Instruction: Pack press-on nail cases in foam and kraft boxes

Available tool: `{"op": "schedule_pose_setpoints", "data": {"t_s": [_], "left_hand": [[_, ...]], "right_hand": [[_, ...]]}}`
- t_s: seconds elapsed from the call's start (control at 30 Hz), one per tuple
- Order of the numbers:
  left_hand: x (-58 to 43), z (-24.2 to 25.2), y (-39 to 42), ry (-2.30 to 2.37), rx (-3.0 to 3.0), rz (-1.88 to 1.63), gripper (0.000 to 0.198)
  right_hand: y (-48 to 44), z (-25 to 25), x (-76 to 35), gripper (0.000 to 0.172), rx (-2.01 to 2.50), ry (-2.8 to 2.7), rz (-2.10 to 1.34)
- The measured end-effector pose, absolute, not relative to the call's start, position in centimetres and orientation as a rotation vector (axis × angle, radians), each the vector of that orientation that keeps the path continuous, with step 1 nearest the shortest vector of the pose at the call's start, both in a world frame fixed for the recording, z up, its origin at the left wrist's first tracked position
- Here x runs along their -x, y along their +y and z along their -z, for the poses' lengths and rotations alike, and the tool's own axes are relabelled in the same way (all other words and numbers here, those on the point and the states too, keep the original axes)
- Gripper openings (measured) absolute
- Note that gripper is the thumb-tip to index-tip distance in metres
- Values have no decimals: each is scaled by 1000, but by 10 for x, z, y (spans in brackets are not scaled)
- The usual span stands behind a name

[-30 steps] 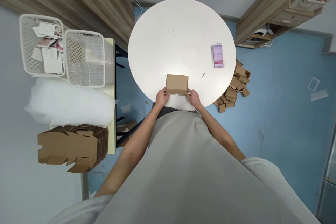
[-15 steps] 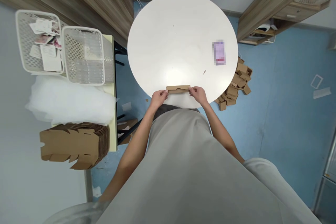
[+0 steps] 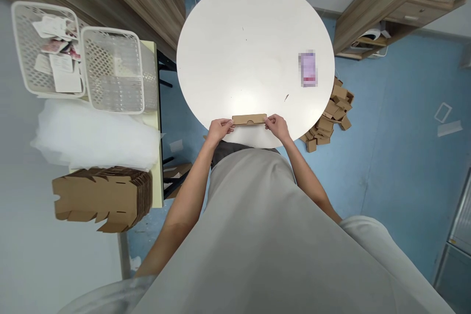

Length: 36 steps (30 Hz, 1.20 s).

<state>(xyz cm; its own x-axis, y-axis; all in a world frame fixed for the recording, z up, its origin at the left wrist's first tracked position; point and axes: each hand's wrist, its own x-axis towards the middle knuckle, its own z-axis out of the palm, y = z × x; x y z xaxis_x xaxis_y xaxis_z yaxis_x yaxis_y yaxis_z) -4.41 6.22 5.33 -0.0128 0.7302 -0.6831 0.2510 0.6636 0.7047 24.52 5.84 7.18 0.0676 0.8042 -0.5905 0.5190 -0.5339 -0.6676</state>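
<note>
A small brown cardboard box (image 3: 249,119) is held up near the close edge of the round white table (image 3: 253,24). Its narrow side, with a half-round notch, faces me. My left hand (image 3: 220,130) pinches the box's left end between thumb and fingers. At the opposite end my right hand (image 3: 277,126) grips the corner in the same way. Farther back on the right of the tabletop lies a purple rectangular item (image 3: 308,68), blurred out in the picture.
On the left side table (image 3: 157,157) stand a basket of cards (image 3: 19,54), a basket of clear plastic pieces (image 3: 143,78), white wrapping sheets (image 3: 95,135) and stacked flat cardboard boxes (image 3: 95,194). Folded boxes (image 3: 331,110) lie piled on the floor at right.
The box has tipped slightly, so its notched side now shows as one flat face where a seam and flap edge showed before. Both hands keep hold of its ends.
</note>
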Motion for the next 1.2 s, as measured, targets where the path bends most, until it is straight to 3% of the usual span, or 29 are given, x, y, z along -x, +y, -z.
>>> {"op": "schedule_pose_setpoints", "data": {"t_s": [0.17,0.4,0.53,0.77,0.97,1.2], "left_hand": [[43,-47,57,1663,-982,-396,41],[38,-45,63,1766,-1131,-343,33],[38,-48,63,1744,-1133,-367,40],[38,-46,57,1597,-1134,-493,67],[37,-34,57,1593,-1157,-559,51],[37,-25,62,1639,-1067,-574,48]], "right_hand": [[55,-69,-244,23,2084,-1356,-1427],[58,-60,-246,37,2032,-1346,-1418],[57,-56,-251,38,2047,-1424,-1358],[51,-53,-255,66,1870,-1475,-1374],[52,-41,-257,51,1821,-1485,-1360],[58,-32,-260,52,1797,-1453,-1410]]}}
